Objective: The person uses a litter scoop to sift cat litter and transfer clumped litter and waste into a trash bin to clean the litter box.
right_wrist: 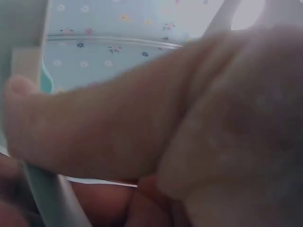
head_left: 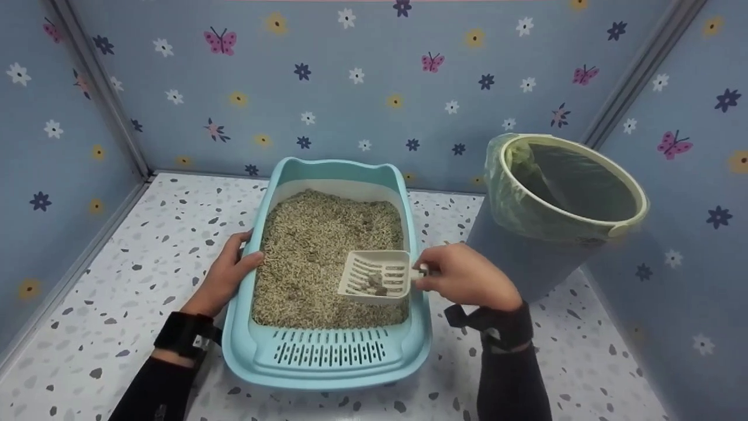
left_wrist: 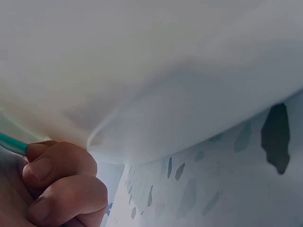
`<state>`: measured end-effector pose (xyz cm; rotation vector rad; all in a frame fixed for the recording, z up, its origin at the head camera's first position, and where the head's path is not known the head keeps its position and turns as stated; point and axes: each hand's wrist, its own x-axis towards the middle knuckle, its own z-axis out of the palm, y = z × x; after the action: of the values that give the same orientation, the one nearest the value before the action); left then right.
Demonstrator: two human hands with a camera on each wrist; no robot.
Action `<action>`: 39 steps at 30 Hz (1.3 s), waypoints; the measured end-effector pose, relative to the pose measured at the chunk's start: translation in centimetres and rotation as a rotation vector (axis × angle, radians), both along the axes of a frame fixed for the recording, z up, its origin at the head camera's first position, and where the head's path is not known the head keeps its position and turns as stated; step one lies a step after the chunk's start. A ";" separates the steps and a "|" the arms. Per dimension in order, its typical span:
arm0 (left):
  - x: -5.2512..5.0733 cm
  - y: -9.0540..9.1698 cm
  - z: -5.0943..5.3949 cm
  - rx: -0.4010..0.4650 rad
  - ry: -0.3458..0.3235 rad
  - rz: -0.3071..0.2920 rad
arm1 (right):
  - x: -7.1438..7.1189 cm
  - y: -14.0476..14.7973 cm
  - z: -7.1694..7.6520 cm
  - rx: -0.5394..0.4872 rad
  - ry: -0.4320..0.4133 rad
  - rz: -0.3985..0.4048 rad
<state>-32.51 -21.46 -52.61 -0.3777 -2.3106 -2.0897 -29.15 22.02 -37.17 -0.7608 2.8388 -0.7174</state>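
Note:
A light-blue litter box [head_left: 327,383] stands on the floor, filled with tan pellet litter [head_left: 310,251]. My left hand [head_left: 225,275] grips its left rim, the thumb over the edge; in the left wrist view the curled fingers [left_wrist: 66,165] show beside the box's pale underside [left_wrist: 142,94]. With my right hand [head_left: 464,275] I hold a cream slotted litter scoop [head_left: 403,254] by its handle. The scoop is over the right side of the box, with a few dark clumps [head_left: 376,285] in it. The right wrist view shows the thumb [right_wrist: 85,127] pressed on the handle [right_wrist: 54,198].
To the right of the box stands a grey-blue trash bin [head_left: 520,263] with a cream rim and a pale yellow-green liner bag [head_left: 502,193] folded over it. Flower-patterned blue walls [head_left: 350,105] enclose the back and sides. Speckled white floor [head_left: 146,245] lies underneath.

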 end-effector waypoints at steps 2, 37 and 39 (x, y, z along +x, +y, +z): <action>0.0 0.0 0.0 0.005 0.002 0.010 | -0.3 -0.6 -0.1 -0.012 0.003 0.026; -0.1 -0.1 -0.1 -0.008 0.001 -0.003 | -0.5 0.1 -0.6 -0.043 0.011 0.063; -0.1 -0.1 0.0 -0.010 0.003 0.003 | -0.5 0.4 -0.5 -0.045 0.006 0.049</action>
<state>-32.62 -21.56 -52.64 -0.3773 -2.3192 -2.0765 -29.61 22.37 -37.68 -0.8372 2.8081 -0.7759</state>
